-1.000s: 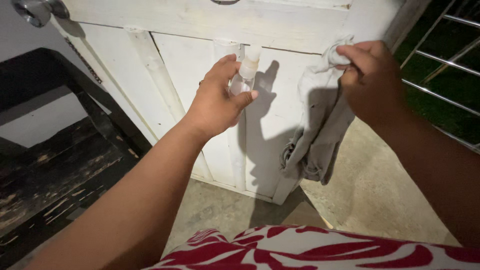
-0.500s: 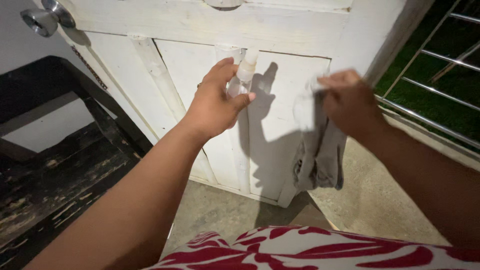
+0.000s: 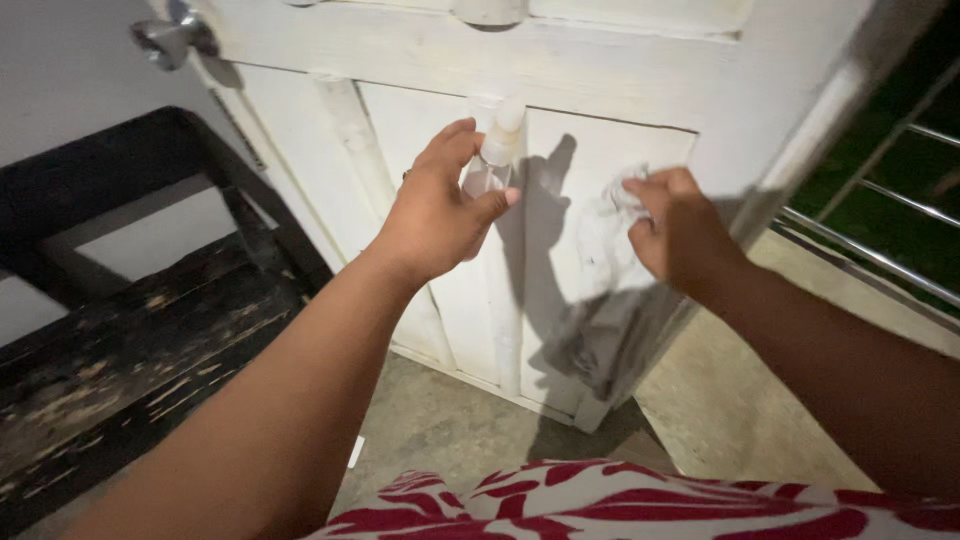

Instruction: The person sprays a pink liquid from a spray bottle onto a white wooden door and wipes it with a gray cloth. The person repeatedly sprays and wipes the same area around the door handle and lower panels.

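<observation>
White cloth (image 3: pixel 600 270) against door panel (image 3: pixel 590 180)

small clear spray bottle (image 3: pixel 492 160) held upright, pale cloth (image 3: pixel 600 270) pressed flat against white door panel

Both forearms are bare, without sleeves, watch or bracelet. Below the white door (image 3: pixel 600 60), a red garment with a white leaf pattern (image 3: pixel 640 500) covers the body.
</observation>
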